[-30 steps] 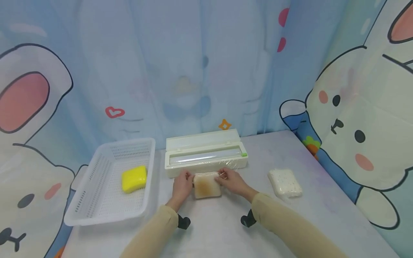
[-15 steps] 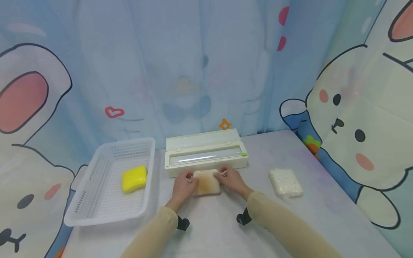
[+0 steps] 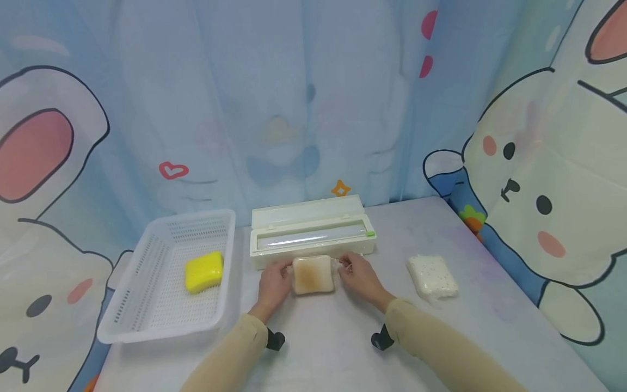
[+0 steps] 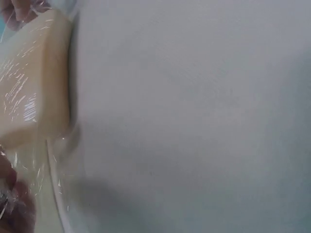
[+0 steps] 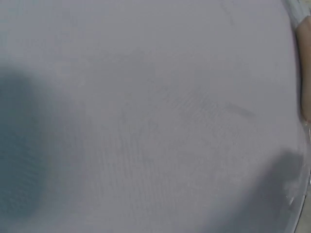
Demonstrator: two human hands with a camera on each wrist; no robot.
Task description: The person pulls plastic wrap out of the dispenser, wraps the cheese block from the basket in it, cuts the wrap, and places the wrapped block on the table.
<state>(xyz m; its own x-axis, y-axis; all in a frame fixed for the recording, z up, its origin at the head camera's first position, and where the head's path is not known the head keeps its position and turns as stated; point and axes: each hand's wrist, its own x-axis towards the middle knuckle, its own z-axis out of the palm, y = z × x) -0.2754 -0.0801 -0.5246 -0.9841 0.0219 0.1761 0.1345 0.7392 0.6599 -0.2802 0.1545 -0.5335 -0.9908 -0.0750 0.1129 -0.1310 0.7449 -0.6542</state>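
Note:
A bread slice (image 3: 313, 275) with a browned middle lies in front of the cling film dispenser (image 3: 313, 251), covered by clear cling film (image 4: 54, 170). At its left side, my left hand (image 3: 273, 286) pinches the bunched film; in the left wrist view these fingers (image 4: 19, 208) show below the bread. On the opposite side my right hand (image 3: 361, 277) holds the film's other end between thumb and fingers, a little away from the bread. Only the edge of the bread (image 5: 305, 68) enters the right wrist view, and the right fingers are out of it.
The dispenser's lid (image 3: 308, 211) stands raised behind its film roll (image 3: 313, 238). To the left is a white plastic basket (image 3: 157, 331) holding a yellow block (image 3: 203, 271). A wrapped white speckled block (image 3: 432, 277) lies on the right of the table (image 3: 333, 348).
The bread slice tilted up toward the dispenser, then came down flatter. Both hands drew slightly apart from it, the right one outward, pulling the cling film out at the sides.

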